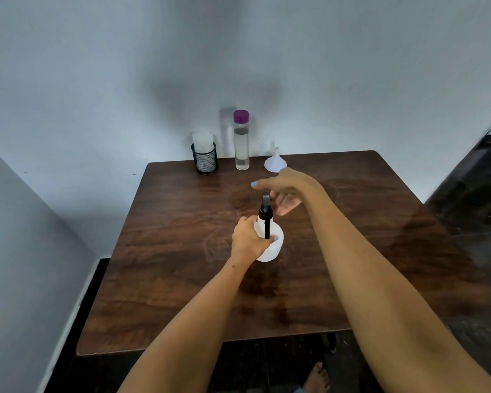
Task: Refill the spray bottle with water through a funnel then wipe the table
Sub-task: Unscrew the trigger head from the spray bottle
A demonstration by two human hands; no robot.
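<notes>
Dark wood table (182,279) set in a pale corner carries the white spray bottle (271,245) near its middle. Left hand (248,239) grips the bottle's body. Right hand (287,191) hovers just behind the black nozzle, fingers spread, holding nothing. Behind the bottle, by the wall, stand a funnel (275,163), a water bottle (241,143) and a mesh cup (204,161).

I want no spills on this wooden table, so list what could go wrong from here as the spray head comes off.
1. The left hand grips only the white plastic spray bottle's shoulder; twisting the black spray head may tip it.
2. The right hand is open beside the head, near the small white funnel, and could knock it.
3. The tall clear water bottle with a purple cap stands close behind and may topple when reached for.
</notes>
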